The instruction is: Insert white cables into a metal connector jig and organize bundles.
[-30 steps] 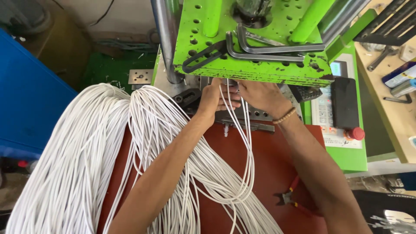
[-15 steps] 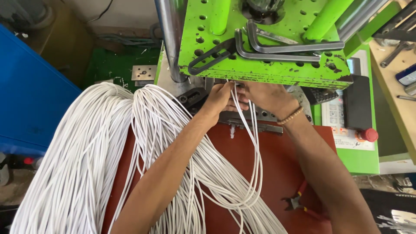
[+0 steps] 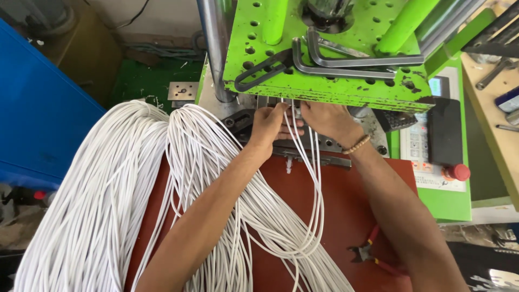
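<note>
We are pinching white cables (image 3: 303, 157) with left hand (image 3: 268, 125) and right hand (image 3: 326, 120) at the mould (image 3: 319, 141) under the green press (image 3: 324, 59), keeping ends aligned, fingers clear.

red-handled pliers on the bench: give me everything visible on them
The pliers are small cutters with dark metal jaws and red, seemingly plastic-coated handles. They lie flat on the red-brown bench top at lower right, jaws pointing left toward the white cables, handles trailing right under the right forearm, which hides their ends. Neither hand touches them. Whether the jaws are shut cannot be told.
</note>
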